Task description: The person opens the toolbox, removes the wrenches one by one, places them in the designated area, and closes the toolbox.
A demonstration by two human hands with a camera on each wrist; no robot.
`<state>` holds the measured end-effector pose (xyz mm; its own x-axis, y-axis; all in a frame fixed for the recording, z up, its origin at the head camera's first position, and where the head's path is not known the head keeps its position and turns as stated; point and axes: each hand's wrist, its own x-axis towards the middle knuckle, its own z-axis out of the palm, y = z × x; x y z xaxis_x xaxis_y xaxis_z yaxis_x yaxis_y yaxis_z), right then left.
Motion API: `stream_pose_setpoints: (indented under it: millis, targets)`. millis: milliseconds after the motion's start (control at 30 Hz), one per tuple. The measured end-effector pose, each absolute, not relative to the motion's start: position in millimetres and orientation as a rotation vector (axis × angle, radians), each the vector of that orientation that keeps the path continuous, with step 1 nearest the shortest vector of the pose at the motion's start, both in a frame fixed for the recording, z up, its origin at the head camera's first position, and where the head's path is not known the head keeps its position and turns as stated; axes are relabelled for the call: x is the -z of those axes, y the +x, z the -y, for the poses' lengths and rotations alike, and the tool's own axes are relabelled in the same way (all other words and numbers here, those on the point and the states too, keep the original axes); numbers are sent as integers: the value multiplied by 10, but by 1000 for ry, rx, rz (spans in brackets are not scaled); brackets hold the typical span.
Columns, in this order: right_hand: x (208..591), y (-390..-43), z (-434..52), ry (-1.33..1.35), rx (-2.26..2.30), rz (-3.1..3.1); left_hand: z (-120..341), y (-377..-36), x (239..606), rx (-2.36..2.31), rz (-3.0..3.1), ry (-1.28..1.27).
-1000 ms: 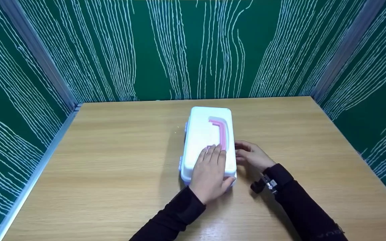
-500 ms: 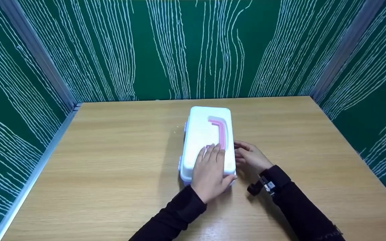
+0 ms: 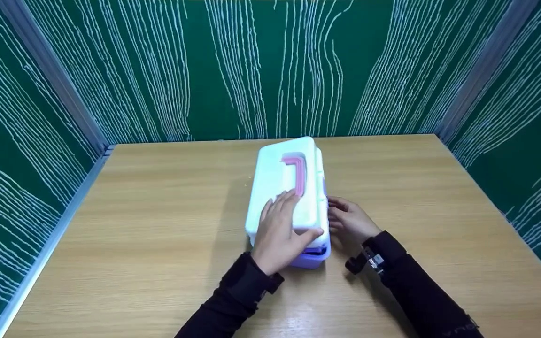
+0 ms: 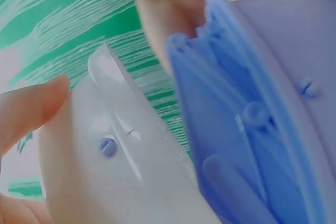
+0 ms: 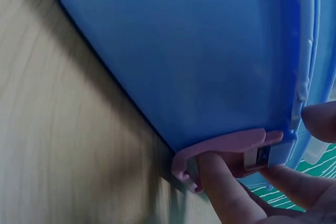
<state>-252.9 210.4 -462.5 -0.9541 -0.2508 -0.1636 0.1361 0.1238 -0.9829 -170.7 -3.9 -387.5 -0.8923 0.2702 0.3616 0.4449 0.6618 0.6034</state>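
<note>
A plastic box stands mid-table, with a white lid [image 3: 277,183] bearing a pink handle [image 3: 300,174] over a lavender-blue base [image 3: 315,257]. The lid is tilted up along its right side. My left hand [image 3: 294,217] grips the lid's near end, fingers flat on top and thumb hooked under the edge. In the left wrist view the white lid [image 4: 121,171] stands apart from the blue base [image 4: 262,129]. My right hand [image 3: 337,212] is against the box's right side. The right wrist view shows its fingers [image 5: 226,192] pinching the pink latch [image 5: 231,148] on the blue wall [image 5: 199,51].
The wooden table [image 3: 158,225] is walled on three sides by green panels [image 3: 270,70] with white streaks. A metal rail [image 3: 50,234] runs along the left edge. Black sleeves cover both forearms.
The lid has risen off the base on its right side and tipped leftwards. My left hand went up with it; my right hand stays at the box's side.
</note>
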Motion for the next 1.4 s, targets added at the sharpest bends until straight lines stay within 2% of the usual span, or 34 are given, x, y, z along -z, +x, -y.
stream_pose_setpoints:
  millis: [467, 867, 1400]
  targets:
    - [4605, -2516, -2076, -107, 1879, -2181, 296, -1750, 3733, 1578, 2548, -424]
    - [4614, -2526, -2097, -186, 1820, -2247, 498, -1789, 3728, 1798, 2434, -409]
    - [4605, -2496, -2068, -116, 1809, -2265, 905, -1845, 3735, 2174, 2197, -290]
